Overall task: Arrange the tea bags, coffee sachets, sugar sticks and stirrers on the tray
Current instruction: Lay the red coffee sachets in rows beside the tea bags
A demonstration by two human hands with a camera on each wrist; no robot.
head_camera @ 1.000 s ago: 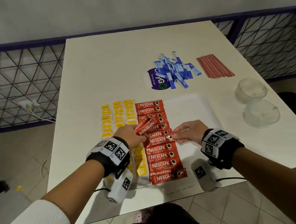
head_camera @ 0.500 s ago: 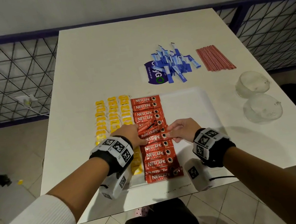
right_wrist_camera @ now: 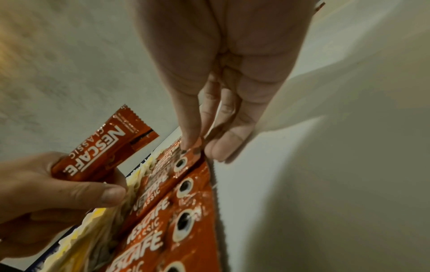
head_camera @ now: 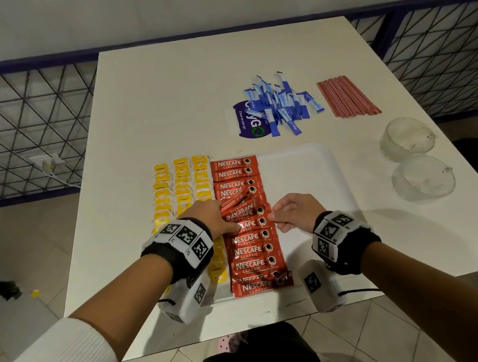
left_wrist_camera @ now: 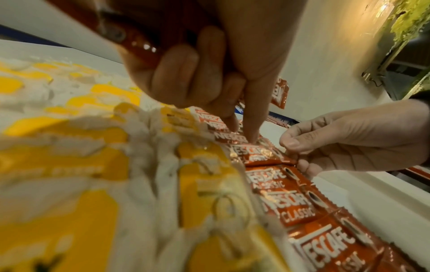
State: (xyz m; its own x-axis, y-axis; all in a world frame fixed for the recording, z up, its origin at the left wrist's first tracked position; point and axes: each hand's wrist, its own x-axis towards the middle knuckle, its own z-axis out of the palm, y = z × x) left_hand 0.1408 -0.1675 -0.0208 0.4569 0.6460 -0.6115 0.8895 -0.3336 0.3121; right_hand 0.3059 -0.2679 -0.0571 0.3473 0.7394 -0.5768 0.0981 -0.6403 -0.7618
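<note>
A white tray (head_camera: 299, 177) lies at the table's near middle. Yellow tea bags (head_camera: 183, 183) fill its left side in columns, and red coffee sachets (head_camera: 249, 251) form one column beside them. My left hand (head_camera: 218, 218) grips spare sachets (right_wrist_camera: 100, 147) in its curled fingers while its extended fingertips (left_wrist_camera: 244, 134) press on a sachet in the column. My right hand (head_camera: 283, 214) pinches the right end of that sachet (right_wrist_camera: 197, 147). Blue sugar sticks (head_camera: 279, 105) lie in a heap beyond the tray, and red stirrers (head_camera: 346, 96) lie in a bundle to their right.
Two clear glass bowls (head_camera: 406, 138) (head_camera: 422, 180) stand right of the tray. A purple sticker (head_camera: 245, 120) lies under the sugar heap. The tray's right half is bare white. A wire-mesh railing (head_camera: 21, 137) runs behind the table on both sides.
My left hand has come down, and its fingertips now press on the sachet in the column. My right hand has stayed at that sachet's right end.
</note>
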